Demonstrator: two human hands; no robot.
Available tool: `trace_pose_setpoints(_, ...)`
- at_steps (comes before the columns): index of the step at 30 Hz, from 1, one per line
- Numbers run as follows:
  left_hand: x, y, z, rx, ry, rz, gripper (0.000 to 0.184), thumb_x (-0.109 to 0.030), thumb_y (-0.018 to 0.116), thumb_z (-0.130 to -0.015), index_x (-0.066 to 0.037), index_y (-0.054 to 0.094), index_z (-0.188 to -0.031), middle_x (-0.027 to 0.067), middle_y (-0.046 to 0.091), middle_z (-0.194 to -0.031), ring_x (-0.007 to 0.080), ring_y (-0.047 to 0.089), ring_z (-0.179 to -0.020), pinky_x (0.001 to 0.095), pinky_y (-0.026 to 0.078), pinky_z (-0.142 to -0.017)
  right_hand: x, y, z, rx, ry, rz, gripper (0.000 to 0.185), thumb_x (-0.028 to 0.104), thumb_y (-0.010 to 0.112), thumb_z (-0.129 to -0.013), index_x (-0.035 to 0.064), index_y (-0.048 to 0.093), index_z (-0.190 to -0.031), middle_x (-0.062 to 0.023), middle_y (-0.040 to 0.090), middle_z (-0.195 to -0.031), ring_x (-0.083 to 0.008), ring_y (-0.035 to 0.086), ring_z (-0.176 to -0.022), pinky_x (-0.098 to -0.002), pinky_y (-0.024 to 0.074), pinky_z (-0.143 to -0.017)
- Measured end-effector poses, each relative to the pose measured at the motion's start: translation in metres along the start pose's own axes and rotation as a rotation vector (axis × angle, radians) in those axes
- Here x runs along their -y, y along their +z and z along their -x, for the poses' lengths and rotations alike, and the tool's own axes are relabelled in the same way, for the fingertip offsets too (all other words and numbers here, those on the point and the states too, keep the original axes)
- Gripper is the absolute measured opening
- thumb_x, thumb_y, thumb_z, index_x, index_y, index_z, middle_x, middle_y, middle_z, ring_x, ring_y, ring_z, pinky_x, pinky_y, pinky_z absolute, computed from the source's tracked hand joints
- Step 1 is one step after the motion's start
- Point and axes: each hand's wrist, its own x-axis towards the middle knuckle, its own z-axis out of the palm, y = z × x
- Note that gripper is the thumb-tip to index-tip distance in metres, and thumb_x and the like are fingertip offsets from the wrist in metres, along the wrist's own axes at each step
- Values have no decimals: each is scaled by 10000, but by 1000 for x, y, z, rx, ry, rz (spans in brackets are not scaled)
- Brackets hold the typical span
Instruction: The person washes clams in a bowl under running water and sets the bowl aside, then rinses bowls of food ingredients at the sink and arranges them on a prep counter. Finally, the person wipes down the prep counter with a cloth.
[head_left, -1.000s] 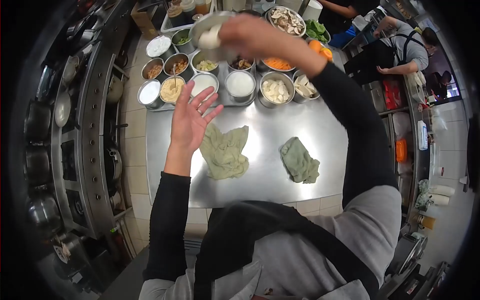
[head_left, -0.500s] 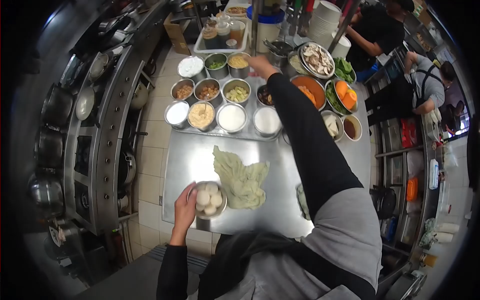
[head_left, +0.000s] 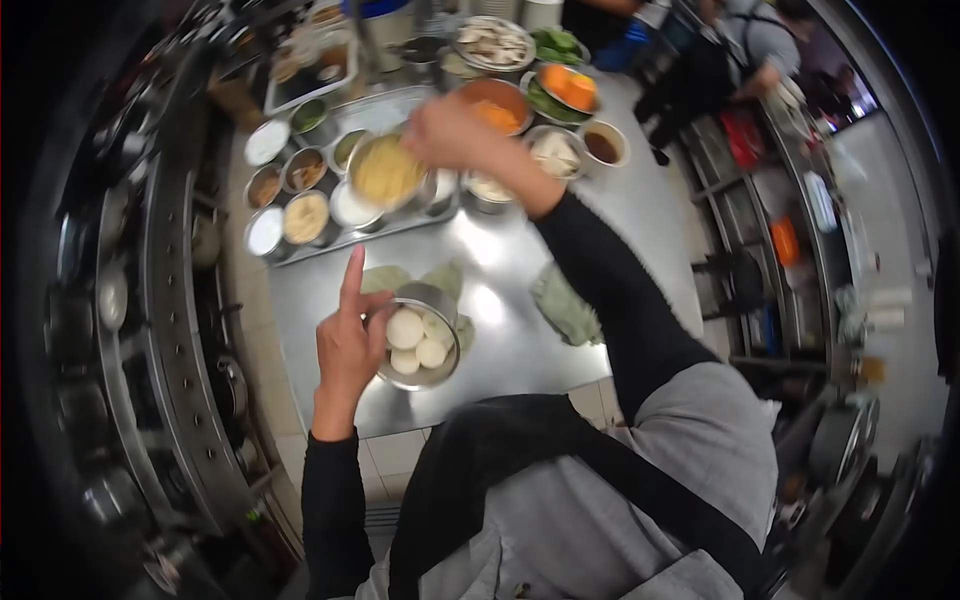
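Hands (head_left: 348,352), partly closed, grip two metal containers (head_left: 428,295).

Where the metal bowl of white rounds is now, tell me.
In the head view, the metal bowl is left of centre, in the left hand, partly hiding a green cloth.

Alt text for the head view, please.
A person's right hand holds a metal container of yellow food above other food containers; the left hand holds a second container of round white pieces. Green cloths lie on the steel table.
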Motion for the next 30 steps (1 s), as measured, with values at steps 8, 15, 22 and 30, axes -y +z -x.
trace_pose_setpoints(8,-17,48,13,161,59,-28,174,-55,673,-838,-71,646,-1010,152,689,-791,319,686,-701,385,519,-613,33,23,159,-25,159,-418,265,212,595,-793,-35,586,-697,-249,611,-714,-438,626,-731,-479,511,-689)
trace_pose_setpoints(15,-18,34,34,57,5,-114,135,-81,704,-822,-38,659,-942,176,665,-722,315,676,-650,368,508,-592,-63,51,151,-336,828,-342,588,316,619,-850,-14,384,-1277,-319,657,-894,-483,639,-922,-503,523,-785)
trace_pose_setpoints(22,10,-17,114,-177,-228,-2,135,3,720,-793,9,653,-910,165,707,-763,203,710,-689,316,527,-629,-97,92,180,-250,892,-273,441,210,556,-876,-34,414,-1214,-356,638,-939,-517,623,-902,-552,503,-825)
trace_pose_setpoints(30,64,-96,223,-350,-436,-167,118,-89,669,-857,8,662,-925,169,711,-819,257,709,-733,338,520,-648,-139,110,254,-208,582,-13,228,151,548,-892,-38,605,-1006,-244,664,-945,-381,639,-906,-484,503,-771)
